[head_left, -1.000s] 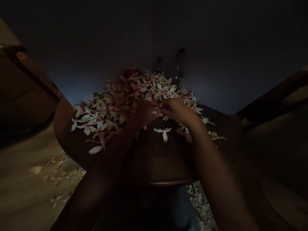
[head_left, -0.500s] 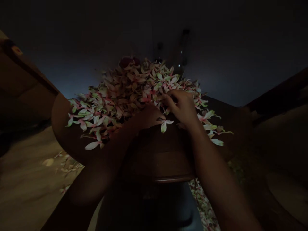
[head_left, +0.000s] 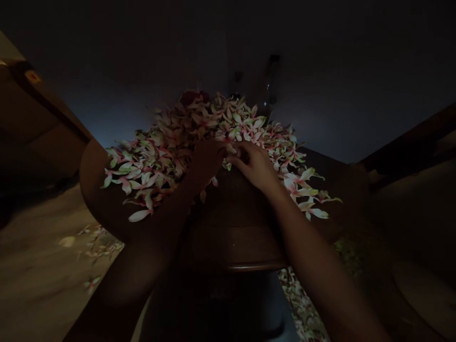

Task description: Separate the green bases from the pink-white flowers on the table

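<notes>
Moved since the earlier frame: one white, green-tipped, slender-petalled flower (head_left: 227, 165), seemingly lifted from the near part of the brown, curved-edge wooden table (head_left: 231, 237) to between the hands. Right hand (head_left: 254, 164), bare, shifted left: thumb and forefinger curled beside it; pinch cannot be confirmed. Left hand (head_left: 209, 154), bare, shadowed: grasp cannot be told. Far side: heaped pink-and-white flowers (head_left: 210, 124). Risks: a drop through loose pinching; torn petals from hard squeezing; heap sliding if knuckles brush it.

Left hand (head_left: 209, 154) shadowed, right hand (head_left: 257, 165) curled just beside
</notes>
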{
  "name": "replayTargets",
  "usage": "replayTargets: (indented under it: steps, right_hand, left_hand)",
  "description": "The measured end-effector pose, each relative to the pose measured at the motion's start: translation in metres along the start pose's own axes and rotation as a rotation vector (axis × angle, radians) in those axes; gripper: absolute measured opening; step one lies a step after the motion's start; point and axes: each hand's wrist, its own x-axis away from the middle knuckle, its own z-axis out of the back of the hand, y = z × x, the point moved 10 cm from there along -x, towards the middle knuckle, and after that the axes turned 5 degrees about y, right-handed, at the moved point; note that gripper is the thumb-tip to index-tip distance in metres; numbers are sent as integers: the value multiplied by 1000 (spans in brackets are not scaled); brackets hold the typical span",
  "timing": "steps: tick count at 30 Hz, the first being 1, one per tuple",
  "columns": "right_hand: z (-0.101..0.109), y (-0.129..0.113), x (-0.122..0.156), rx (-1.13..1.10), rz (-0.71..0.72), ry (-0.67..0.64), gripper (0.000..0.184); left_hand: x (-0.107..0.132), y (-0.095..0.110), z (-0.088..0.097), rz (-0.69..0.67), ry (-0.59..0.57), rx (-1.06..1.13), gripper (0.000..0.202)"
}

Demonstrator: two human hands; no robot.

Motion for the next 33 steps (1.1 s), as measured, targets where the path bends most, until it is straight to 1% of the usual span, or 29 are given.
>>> replayTargets:
  steps: [3, 5, 7, 10, 12, 15, 18, 22, 26, 28, 33]
  right_hand:
    - [-1, 7, 0, 57, -40, 9, 28]
    - [1, 10, 0, 66, -66, 10, 33]
    - [2, 11, 0, 52, -92, 3, 37]
    - [4, 9, 1, 20, -110, 16, 43]
    - [4, 8, 1, 11, -110, 26, 45]
    - [3, 9, 0, 51, -102, 23, 40]
    - [-4, 11, 0, 110, -79, -39, 31]
    - [-13, 12, 1, 199, -54, -117, 25]
    - [-19, 9, 2, 271, -45, -174, 24]
    - [-21, 7, 3, 321, -51, -198, 23]
    - [-24, 8, 6, 389, -89, -243, 30]
  left_hand:
    - [1, 7, -3, -38, -18, -66, 23]
    - [1, 10, -4, -57, -19, -75, 19]
    - [2, 8, -2, -33, 9, -72, 18]
    - [3, 5, 0, 13, 24, -87, 22]
    - [4, 6, 1, 16, 20, -109, 25]
    - [4, 10, 4, -5, 37, -144, 26]
    - [4, 13, 4, -17, 41, -195, 23]
    - [5, 14, -1, -9, -21, -225, 22]
    - [5, 17, -5, -8, -71, -178, 22]
    - [4, 20, -6, -23, -85, -198, 21]
    - [4, 27, -7, -75, -100, -246, 22]
